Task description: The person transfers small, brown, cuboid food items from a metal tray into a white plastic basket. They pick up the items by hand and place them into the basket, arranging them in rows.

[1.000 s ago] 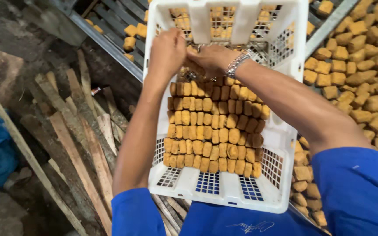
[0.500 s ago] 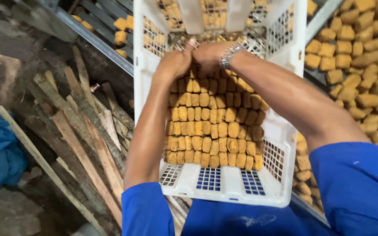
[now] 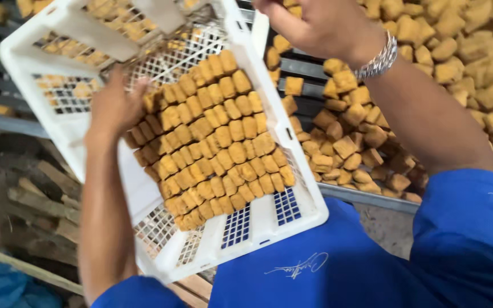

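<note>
The left hand (image 3: pixel 115 108) is inside the white plastic crate (image 3: pixel 258 225), fingers spread flat and resting against the upper left edge of the packed rows of fried golden-brown blocks (image 3: pixel 212 137), pressing on them rather than clamped round anything. Those blocks sit in tight diagonal rows filling the middle of the crate, running from just under the left hand down towards the near corner, where a bare strip of the perforated floor shows blue through the holes. The crate itself is tilted and skewed, its near corner sitting just above the person's blue shirt (image 3: pixel 338 268). Over on the other side, the right hand (image 3: pixel 315 25) is up at the top edge of the view, outside the crate and just beyond its right rim, fingers curled in together; whether anything is caught inside them I cannot tell. A silver metal wristband (image 3: pixel 379 58) sits on that wrist. Under and around the right arm lies a loose heap of the same fried pieces (image 3: pixel 463 68), spread over a grey slatted rack (image 3: pixel 309 65). Down at the left, below the crate, rough wooden planks (image 3: pixel 41 194) lie on the ground beside a bit of blue cloth (image 3: pixel 1 285).
</note>
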